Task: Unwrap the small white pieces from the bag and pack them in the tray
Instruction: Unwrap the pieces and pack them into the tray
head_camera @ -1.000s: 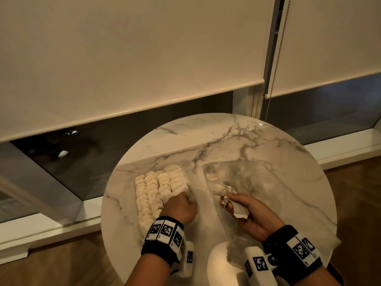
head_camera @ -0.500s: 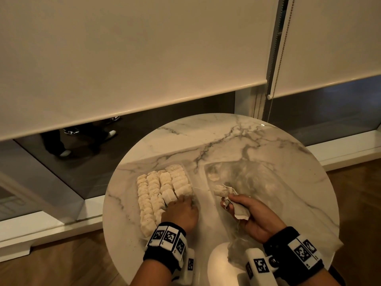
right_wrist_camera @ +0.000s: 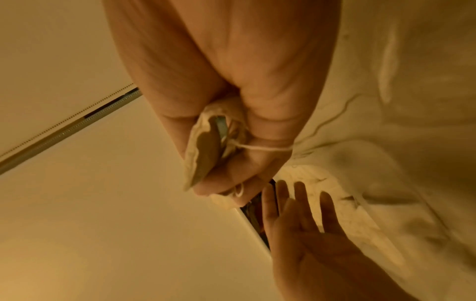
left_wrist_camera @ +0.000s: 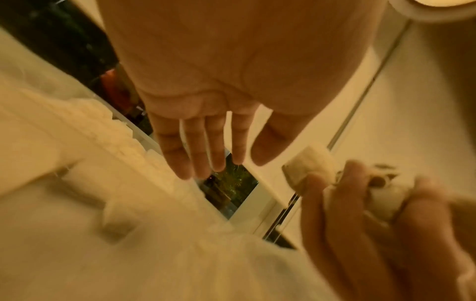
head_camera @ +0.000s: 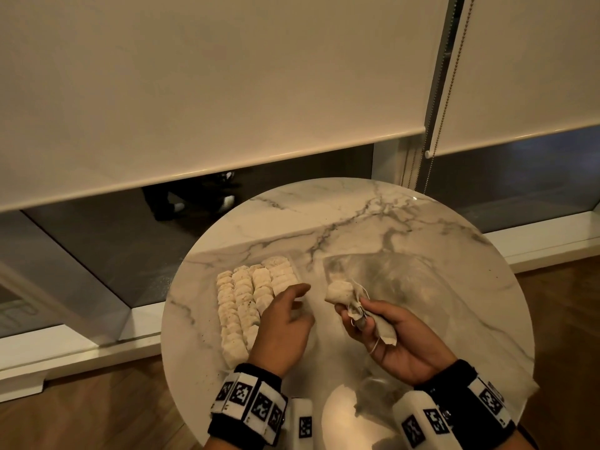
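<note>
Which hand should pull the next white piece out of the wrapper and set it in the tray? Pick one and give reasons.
Left. The left hand is free, its fingers straight, between the tray and the white piece. The right hand grips the wrapper, with the piece poking out toward the left.

On my right wrist feed, my right hand grips a crumpled cloth wrapper, its string trailing toward 3 o'clock. At 5 o'clock my left hand shows its palm, fingers straight and spread.
</note>
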